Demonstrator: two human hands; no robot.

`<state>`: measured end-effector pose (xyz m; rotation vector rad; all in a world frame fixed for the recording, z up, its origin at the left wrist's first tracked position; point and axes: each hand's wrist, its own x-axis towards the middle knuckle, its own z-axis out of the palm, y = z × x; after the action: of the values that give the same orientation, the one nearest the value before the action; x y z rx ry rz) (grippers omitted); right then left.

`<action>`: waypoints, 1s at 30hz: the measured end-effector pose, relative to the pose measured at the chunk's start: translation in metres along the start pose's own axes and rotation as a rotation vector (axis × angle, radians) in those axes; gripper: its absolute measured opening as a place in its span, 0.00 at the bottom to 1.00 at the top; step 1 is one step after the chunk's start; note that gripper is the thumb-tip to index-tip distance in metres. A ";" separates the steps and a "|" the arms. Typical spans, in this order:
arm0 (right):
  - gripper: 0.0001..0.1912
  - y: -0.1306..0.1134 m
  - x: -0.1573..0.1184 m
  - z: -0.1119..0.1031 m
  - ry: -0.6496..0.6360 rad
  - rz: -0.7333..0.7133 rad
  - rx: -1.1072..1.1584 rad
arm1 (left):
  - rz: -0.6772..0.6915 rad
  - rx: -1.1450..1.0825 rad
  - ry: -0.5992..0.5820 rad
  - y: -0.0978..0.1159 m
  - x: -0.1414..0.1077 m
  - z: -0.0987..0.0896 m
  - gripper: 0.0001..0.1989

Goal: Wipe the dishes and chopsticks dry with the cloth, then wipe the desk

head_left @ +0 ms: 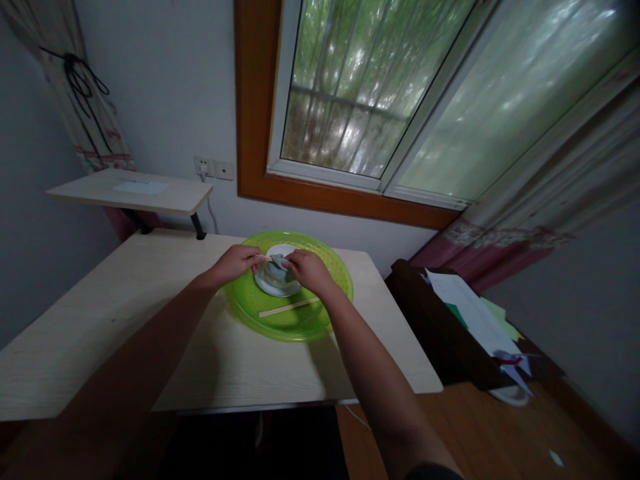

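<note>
Over a white dish (pixel 281 293), my left hand (pixel 241 262) pinches a thin pale stick (pixel 267 257) whose tip meets a soft grey-green piece (pixel 279 262). My right hand (pixel 306 268) grips the right side of that piece between thumb and fingers. What the piece is made of is too small to tell. More pale greenish material lies in the dish below, partly hidden by my hands. Around the dish spreads a round, bright green tray (pixel 260 325). A light wooden chopstick (pixel 287 307) rests on the tray in front of the dish, its right end near my right forearm.
The tray stands on a pale wooden table (pixel 270 373). A small raised shelf (pixel 175 195) with a paper on it occupies the back left. Right of the table, a dark brown piece of furniture (pixel 425 320) holds papers (pixel 465 307). A window (pixel 350 100) is behind.
</note>
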<state>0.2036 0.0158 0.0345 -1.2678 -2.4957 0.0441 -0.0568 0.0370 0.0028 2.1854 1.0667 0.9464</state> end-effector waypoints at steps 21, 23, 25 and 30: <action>0.12 0.095 -0.067 -0.022 0.283 0.400 0.290 | -0.016 0.094 0.130 -0.024 -0.035 -0.045 0.18; 0.16 0.093 -0.063 -0.021 0.339 0.408 0.359 | 0.031 0.193 0.128 -0.020 -0.036 -0.043 0.18; 0.20 0.086 -0.056 -0.019 0.371 0.385 0.439 | 0.080 0.278 0.119 -0.014 -0.035 -0.039 0.18; 0.19 0.055 -0.037 -0.015 0.234 0.200 0.563 | 0.193 0.390 0.091 0.002 -0.028 -0.027 0.19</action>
<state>0.2713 0.0181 0.0280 -1.1842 -1.9515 0.5681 -0.0889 0.0172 0.0111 2.6235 1.1786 0.9959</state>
